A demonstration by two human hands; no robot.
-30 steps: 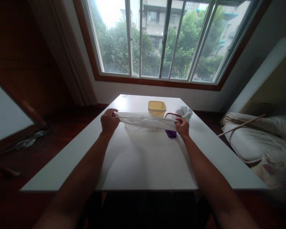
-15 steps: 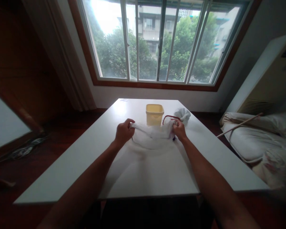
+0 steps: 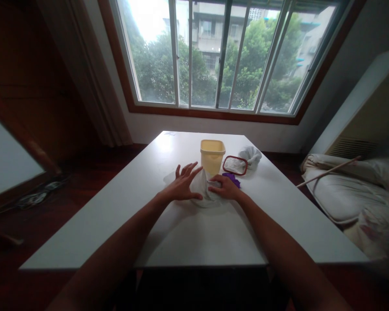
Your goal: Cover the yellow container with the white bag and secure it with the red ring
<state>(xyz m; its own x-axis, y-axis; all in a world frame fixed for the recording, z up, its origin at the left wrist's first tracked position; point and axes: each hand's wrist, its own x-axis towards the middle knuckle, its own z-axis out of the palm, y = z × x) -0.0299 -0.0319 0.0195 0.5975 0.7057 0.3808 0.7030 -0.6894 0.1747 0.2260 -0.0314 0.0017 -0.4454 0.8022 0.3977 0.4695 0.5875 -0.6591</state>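
A thin, whitish plastic bag (image 3: 201, 185) lies bunched on the table in front of me, between both hands. At its left side is my left hand (image 3: 182, 183), open, with fingers spread and the thumb along the bag. My right hand (image 3: 226, 187) is closed on the bag's right side, its fingers curled and pointing left. Just behind the bag stands an upright yellow plastic bin (image 3: 212, 160), open at the top. A crumpled purple thing (image 3: 232, 179) is partly hidden beyond my right hand.
To the bin's right lies a red rectangular frame (image 3: 235, 166) with whitish plastic showing inside it. A crumpled white bag (image 3: 251, 156) sits near the right edge of the white table (image 3: 100, 224). A padded bundle with a stick (image 3: 330, 171) is beyond that edge. A window faces me.
The bag, stretched between both hands before, is now bunched lower on the table. My hands have come together, and the left has spread its fingers. The red frame and purple thing show more.
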